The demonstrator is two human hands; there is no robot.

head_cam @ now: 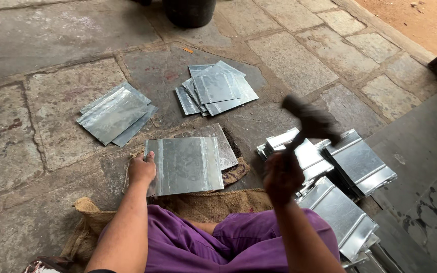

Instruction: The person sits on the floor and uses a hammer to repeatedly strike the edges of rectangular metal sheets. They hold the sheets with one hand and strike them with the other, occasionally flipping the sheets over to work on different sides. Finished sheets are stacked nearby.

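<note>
My left hand [141, 169] grips the left edge of a square galvanized metal sheet [184, 165] that lies flat in front of my knees, on top of another sheet. My right hand [281, 176] is closed on the handle of a hammer [310, 121], raised above the floor to the right of the sheet; its dark head is blurred by motion. I sit on the stone floor in purple trousers.
Two stacks of flat sheets lie farther out, one at the left [115, 112] and one in the middle [215, 88]. A heap of sheets with folded edges [345, 172] sits at my right. Burlap sacking [213, 205] lies under me. A dark bucket [189, 11] stands at the far edge.
</note>
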